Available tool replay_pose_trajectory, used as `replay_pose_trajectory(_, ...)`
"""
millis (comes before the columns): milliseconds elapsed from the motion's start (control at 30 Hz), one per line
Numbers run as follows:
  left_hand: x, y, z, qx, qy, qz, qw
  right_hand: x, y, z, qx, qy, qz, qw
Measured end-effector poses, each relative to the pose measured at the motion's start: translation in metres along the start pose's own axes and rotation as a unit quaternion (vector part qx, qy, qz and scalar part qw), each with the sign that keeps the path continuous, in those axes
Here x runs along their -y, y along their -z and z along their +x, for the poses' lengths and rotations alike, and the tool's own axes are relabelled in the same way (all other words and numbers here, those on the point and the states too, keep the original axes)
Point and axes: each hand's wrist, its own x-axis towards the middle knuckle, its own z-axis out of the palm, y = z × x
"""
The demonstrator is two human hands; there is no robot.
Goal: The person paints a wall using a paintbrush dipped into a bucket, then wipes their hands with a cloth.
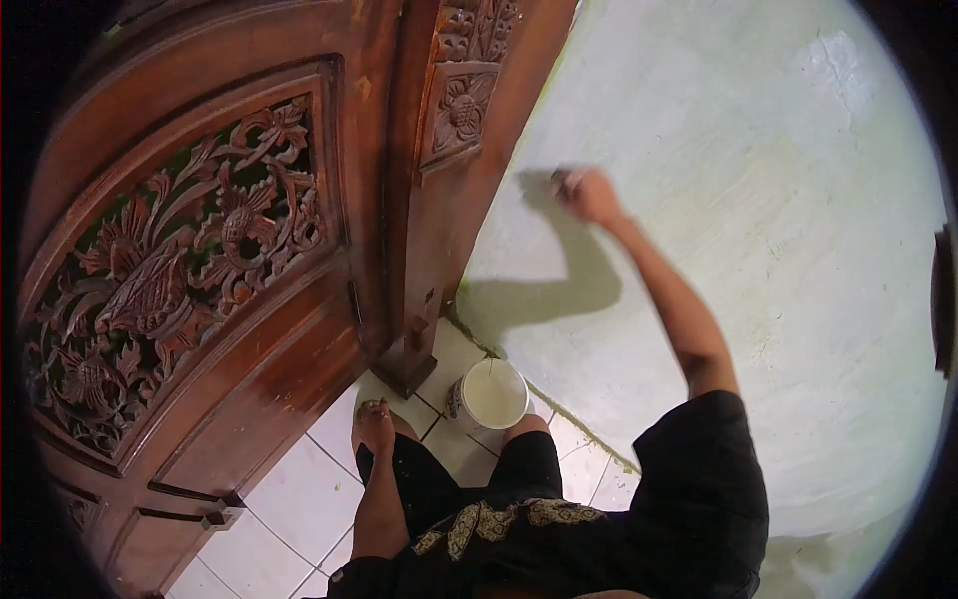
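My right hand (589, 197) is raised against the pale green-white wall (758, 230), close to the edge of the wooden door frame. Its fingers are closed and blurred by motion, with a small dark shape at their tips that I cannot make out. My left hand (376, 427) rests at my left knee, its fingers curled in and dark smudges on them; no object shows in it. Between my knees and the wall a white bucket (495, 393) stands on the floor, with pale, creamy paint-like contents inside.
On the left stands a large brown wooden door (259, 419) with carved openwork leaves and flowers. Its carved frame post (409, 290) meets the wall. White floor tiles (289, 499) lie below, with green-stained debris along the wall's foot. A dark object (942, 299) sits at the far right edge.
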Motion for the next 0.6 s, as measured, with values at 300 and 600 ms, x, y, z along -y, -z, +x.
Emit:
replay_pose_trajectory(300, -0.015, 0.018, -0.001, 0.013, 0.000, -0.060, 0.998, -0.050, 0.245, 0.113, -0.265, -0.094, -0.239, 0.929)
replay_pose_trajectory(600, 0.014, 0.001, 0.000, -0.038, -0.013, -0.067, 0.997, 0.020, 0.054, -0.002, -0.025, 0.034, -0.202, 0.978)
